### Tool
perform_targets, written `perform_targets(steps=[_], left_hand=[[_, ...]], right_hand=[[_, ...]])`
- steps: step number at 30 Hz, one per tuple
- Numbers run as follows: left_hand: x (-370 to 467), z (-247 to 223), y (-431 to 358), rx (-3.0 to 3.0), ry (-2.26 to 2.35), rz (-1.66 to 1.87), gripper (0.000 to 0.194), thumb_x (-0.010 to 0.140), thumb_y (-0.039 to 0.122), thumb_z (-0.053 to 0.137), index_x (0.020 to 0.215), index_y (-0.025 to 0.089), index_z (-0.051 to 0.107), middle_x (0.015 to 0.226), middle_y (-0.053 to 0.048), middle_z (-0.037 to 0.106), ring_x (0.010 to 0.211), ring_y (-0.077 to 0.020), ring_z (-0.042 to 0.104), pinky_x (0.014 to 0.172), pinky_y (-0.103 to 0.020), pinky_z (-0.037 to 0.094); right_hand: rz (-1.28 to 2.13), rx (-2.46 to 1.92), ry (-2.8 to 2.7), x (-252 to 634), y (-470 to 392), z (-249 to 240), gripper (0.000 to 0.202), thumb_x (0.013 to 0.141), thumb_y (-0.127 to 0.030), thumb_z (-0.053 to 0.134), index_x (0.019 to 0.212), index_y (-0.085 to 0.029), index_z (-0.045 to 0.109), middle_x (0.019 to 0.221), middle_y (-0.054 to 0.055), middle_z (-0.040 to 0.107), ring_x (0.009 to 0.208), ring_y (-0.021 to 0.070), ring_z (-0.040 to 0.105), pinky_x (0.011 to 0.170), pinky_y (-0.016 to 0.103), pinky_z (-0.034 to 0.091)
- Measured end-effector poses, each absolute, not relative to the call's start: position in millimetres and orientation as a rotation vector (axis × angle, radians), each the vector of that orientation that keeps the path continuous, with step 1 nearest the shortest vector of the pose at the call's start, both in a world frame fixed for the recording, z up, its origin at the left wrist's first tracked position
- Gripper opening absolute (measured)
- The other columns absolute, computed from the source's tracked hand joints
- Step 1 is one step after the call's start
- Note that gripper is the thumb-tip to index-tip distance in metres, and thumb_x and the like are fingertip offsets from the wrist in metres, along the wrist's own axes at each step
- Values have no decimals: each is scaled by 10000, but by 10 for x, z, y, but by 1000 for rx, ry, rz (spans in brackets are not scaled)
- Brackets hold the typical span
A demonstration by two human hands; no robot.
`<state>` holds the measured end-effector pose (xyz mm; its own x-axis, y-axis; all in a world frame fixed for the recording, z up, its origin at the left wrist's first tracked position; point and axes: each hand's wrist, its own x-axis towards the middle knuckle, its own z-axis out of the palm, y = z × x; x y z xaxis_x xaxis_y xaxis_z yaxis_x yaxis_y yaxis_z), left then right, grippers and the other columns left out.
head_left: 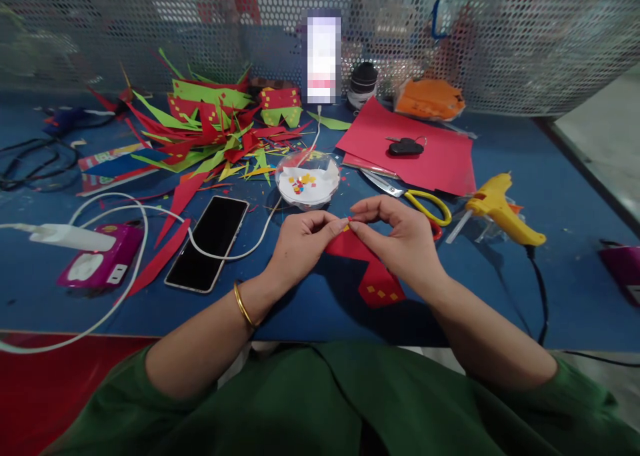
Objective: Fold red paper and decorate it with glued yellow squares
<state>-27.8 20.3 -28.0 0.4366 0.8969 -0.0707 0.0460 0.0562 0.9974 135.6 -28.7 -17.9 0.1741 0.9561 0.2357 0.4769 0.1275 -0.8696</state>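
Note:
Between my two hands is a red paper cutout (381, 284) with small yellow squares stuck near its lower end. My left hand (311, 237) pinches its upper edge between thumb and forefinger. From the other side, my right hand (397, 233) closes on the same edge, fingertips almost touching the left ones. A small yellow piece shows by the fingertips; which hand presses it I cannot tell. Just beyond my hands stands a clear bowl (327, 191) holding white paper and tiny yellow, red and blue squares (303, 184).
Scissors (427, 206), a yellow glue gun (505, 209) and red sheets (435, 166) with a car key (406, 147) lie right. A dark phone (207, 243), white cable and purple extension box (100, 256) sit left. Red and green scraps (200, 129) are piled behind. A lit phone (323, 56) leans on mesh.

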Motion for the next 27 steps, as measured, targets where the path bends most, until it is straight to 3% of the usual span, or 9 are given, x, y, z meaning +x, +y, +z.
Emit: perform_targets(steps=[9,13,19,27], left_hand=[[-275,-260,193,1372,937,811,240,826,358,702,688,162,696,639,27,620,607,-93,492,609,-222,393],[-270,-246,187,1361,968,809,262,808,388,721,670,166,701,647,13,652,603,-99,518,616,-230,420],[-280,-222,191,1465,991,781,226,800,374,721,705,170,734,679,0,693,618,-111,555,619,-231,451],[-280,-232,175,1490,997,768,214,809,359,723,692,182,756,630,13,667,580,-104,523,579,-228,420]], right_hand=[[455,-1585,-1428,1407,-276,-153,104,798,-186,660,894,-194,700,801,3,748,730,151,698,680,283,525],[284,-1601,-1446,1495,-244,-131,129,886,-218,580,881,-205,708,715,-5,704,652,147,646,647,303,485],[372,-1379,-1663,1476,-243,-136,96,861,-287,709,934,-284,772,880,9,682,873,182,638,799,352,504],[417,-1324,-1655,1446,-250,-167,72,855,-212,711,797,-245,737,774,-14,634,778,150,597,737,321,479]])
